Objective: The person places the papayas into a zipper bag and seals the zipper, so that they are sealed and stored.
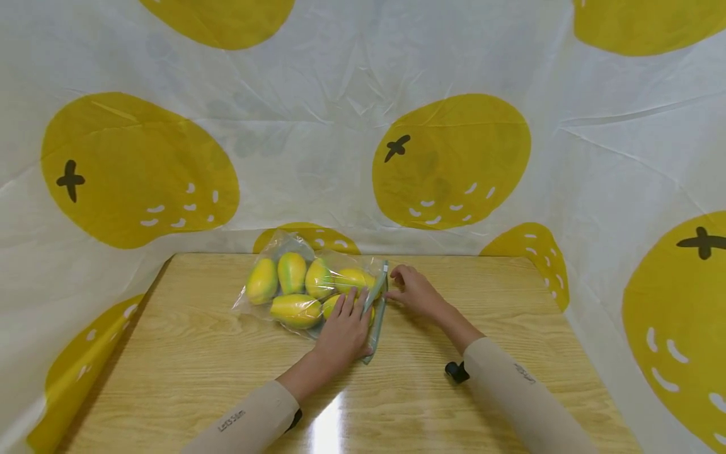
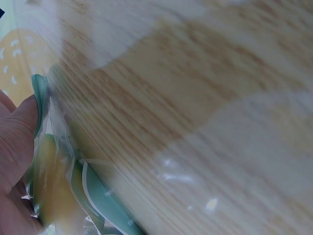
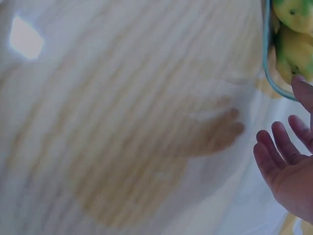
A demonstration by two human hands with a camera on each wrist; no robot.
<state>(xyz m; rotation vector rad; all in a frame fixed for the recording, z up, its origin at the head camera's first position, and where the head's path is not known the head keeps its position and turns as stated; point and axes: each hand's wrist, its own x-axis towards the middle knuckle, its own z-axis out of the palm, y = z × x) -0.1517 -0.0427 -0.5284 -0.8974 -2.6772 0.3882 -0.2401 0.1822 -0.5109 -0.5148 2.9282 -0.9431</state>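
A clear zip bag (image 1: 303,249) with a green-edged mouth lies on the table, several yellow-green mangoes (image 1: 295,311) inside it. Its mouth faces right, and a white slider (image 1: 386,267) sits at the far end of the zip. My left hand (image 1: 345,331) rests over the mouth end of the bag, fingers extended across the plastic. In the left wrist view its thumb (image 2: 22,122) lies against the green edge. Just right of the slider is my right hand (image 1: 420,293), its fingers loosely bent and apart, thumb tip right at the bag's rim (image 3: 266,58).
The wooden table (image 1: 187,378) extends around the bag on all sides. A white cloth with yellow fruit prints (image 1: 306,164) hangs behind the table and along both sides. A black wrist device (image 1: 456,372) is by the right sleeve.
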